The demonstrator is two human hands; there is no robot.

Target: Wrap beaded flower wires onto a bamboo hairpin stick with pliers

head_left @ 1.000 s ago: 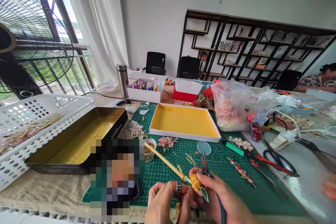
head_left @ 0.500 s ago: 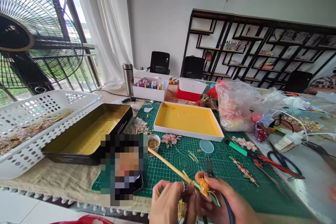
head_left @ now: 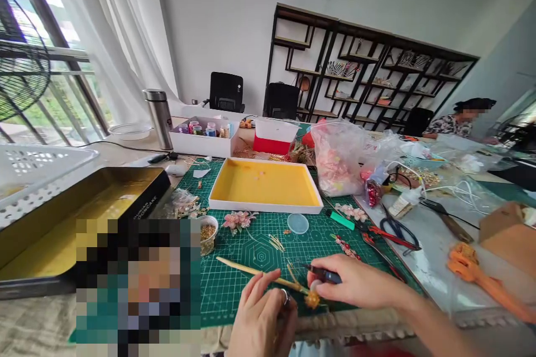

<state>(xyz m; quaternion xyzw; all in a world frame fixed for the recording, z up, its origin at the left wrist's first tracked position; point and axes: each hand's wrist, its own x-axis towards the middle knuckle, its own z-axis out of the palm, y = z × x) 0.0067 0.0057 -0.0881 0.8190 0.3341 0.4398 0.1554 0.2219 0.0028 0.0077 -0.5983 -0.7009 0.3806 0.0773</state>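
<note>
My left hand (head_left: 262,318), with a ring on one finger, is closed round the near end of a thin wooden stick (head_left: 251,271) that lies slanted over the green cutting mat (head_left: 259,245). An orange flower ornament (head_left: 312,299) sits at the stick's near end, between both hands. My right hand (head_left: 355,284) is closed on dark blue-handled pliers (head_left: 324,274), whose tip points left toward the ornament. Pink fabric flowers (head_left: 237,219) and a small cup of gold beads (head_left: 207,231) lie farther back on the mat.
A yellow-lined tray (head_left: 263,187), a black tin (head_left: 84,206), a white basket (head_left: 37,170), a bead box (head_left: 205,136), a steel flask (head_left: 159,117), plastic bags (head_left: 339,159), scissors (head_left: 397,231) and orange pliers (head_left: 481,279) crowd the table. A person (head_left: 458,120) sits at the far right.
The camera swung right. My hands dropped from mid-air to the mat; the stick now lies flatter, and my right hand has shifted right and holds the pliers sideways.
</note>
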